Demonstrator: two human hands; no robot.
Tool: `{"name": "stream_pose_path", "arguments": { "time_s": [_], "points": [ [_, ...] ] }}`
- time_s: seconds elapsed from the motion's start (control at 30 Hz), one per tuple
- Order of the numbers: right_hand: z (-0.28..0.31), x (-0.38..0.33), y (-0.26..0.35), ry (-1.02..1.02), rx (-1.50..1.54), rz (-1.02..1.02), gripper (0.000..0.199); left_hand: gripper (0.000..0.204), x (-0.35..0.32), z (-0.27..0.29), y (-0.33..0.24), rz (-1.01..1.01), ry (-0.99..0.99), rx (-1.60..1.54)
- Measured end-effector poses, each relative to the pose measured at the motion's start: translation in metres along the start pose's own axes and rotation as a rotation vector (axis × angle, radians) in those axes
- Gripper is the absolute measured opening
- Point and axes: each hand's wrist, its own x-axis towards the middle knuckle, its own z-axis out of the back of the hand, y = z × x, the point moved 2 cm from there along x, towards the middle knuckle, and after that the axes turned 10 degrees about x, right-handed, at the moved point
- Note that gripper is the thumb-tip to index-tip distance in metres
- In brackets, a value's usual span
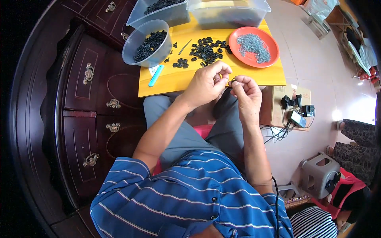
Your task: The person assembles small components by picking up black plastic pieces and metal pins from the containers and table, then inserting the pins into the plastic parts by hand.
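Note:
Over the near edge of the yellow table [158,87], my two hands are close together. My right hand [249,97] pinches a small black ring-shaped part [232,80] between thumb and fingertips. My left hand [204,83] is closed beside it, thumb against curled fingers; whatever it grips is too small to make out. Beyond them lies a loose pile of black ring-shaped parts [207,50]. A red-orange plate [274,43] to the right bears many thin silver metal pins [254,45]. At the left, a clear round tub [131,49] is partly filled with black parts [151,45].
A light-blue handled tool [156,76] lies near the table's left edge. Two clear bins [174,15] [238,18] stand at the back. Dark wooden drawers [91,75] flank the left; right of my legs, a cardboard box [274,103] bears small electronics [297,118] and cables.

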Motion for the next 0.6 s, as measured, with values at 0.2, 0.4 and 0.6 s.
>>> {"name": "stream_pose_path", "arguments": {
  "time_s": [0.2,0.4,0.6],
  "points": [
    [0.0011,0.0005,-0.0027,0.007,-0.017,0.004,0.014,0.016,0.0022,-0.0004,-0.0022,-0.019,0.006,0.044],
    [0.0009,0.0008,-0.0035,-0.004,-0.023,0.004,0.015,0.022,0.0026,-0.0007,-0.0006,-0.061,0.029,0.103],
    [0.0040,0.0014,-0.0051,0.000,-0.108,0.021,0.014,0.022,0.0037,-0.0013,-0.0046,-0.063,0.045,0.122]
  ]
}}
